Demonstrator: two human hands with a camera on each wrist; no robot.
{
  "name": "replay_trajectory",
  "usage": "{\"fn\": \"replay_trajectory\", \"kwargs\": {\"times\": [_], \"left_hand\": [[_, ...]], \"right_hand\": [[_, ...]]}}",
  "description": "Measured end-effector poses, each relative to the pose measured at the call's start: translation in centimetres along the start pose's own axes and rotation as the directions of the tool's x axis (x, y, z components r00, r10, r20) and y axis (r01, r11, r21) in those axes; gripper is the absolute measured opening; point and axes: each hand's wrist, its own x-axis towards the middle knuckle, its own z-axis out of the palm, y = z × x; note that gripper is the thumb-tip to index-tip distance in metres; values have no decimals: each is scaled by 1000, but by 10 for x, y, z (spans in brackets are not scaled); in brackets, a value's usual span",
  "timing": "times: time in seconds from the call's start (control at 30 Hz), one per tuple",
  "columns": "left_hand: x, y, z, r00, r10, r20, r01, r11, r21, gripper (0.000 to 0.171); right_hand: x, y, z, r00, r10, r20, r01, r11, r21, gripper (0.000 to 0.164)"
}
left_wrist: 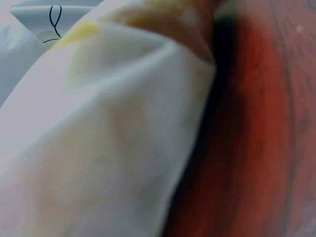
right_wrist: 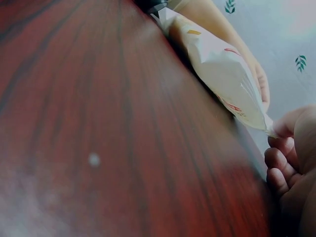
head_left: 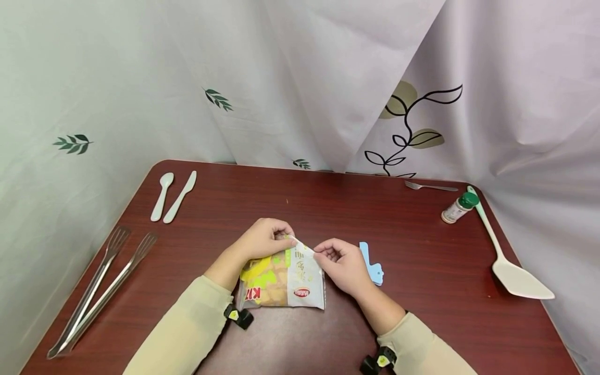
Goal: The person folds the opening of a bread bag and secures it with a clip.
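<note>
1. Currently, the head view is showing a printed bag (head_left: 281, 278) lying at the lower centre of the frame on the red-brown worktop (head_left: 281, 192), with the left hand (head_left: 264, 240) and right hand (head_left: 344, 266) both gripping its upper right edge.
2. Left thumb and fingers are pinching that edge; the right ones are pinching a corner farther right.
3. Closer in, the right wrist view is showing the film's tip clamped between right thumb and forefinger, other fingers curling below, and is giving the bag's bulging side, with the left hand behind it.
4. Blurred film is filling the left and middle of the left wrist view; from there I cannot tell the left fingers' state.
5. Lengthwise, the bag is running left to right in the head view, its white end pointing right; in the right wrist view it is slanting from the top centre down towards the right fingers.
6. Tan pieces are showing through the bag's clear part. A green-capped bottle (head_left: 455, 212) is sitting at upper right, its contents too small to tell.
7. Just beside the right hand, a light-blue item (head_left: 373, 271) is lying.
</note>
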Motion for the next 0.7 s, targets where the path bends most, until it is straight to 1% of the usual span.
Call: {"fn": "replay_trajectory", "kwargs": {"times": [0.1,0.27,0.33,0.53,0.63,0.7], "left_hand": [[0,-2,0,1000,0,20,0,999,-37,6],[1,-3,0,999,-5,39,9,995,-97,8],[1,-2,0,999,-6,42,11,995,-103,8],[0,-1,0,999,-12,44,17,994,-104,10],[0,0,0,999,-16,45,21,994,-108,10],[0,0,0,999,-14,45,19,994,-111,11]], "right_hand": [[0,0,0,1000,1,11,-1,1000,-1,11],[1,-1,-1,1000,-4,28,5,999,-44,16],[1,-1,-1,999,-11,36,13,998,-56,17],[1,-3,-3,999,-15,51,17,999,-47,15],[-1,-4,-5,999,-20,46,23,998,-56,15],[-2,-5,-7,998,-44,34,47,996,-78,15]]}}
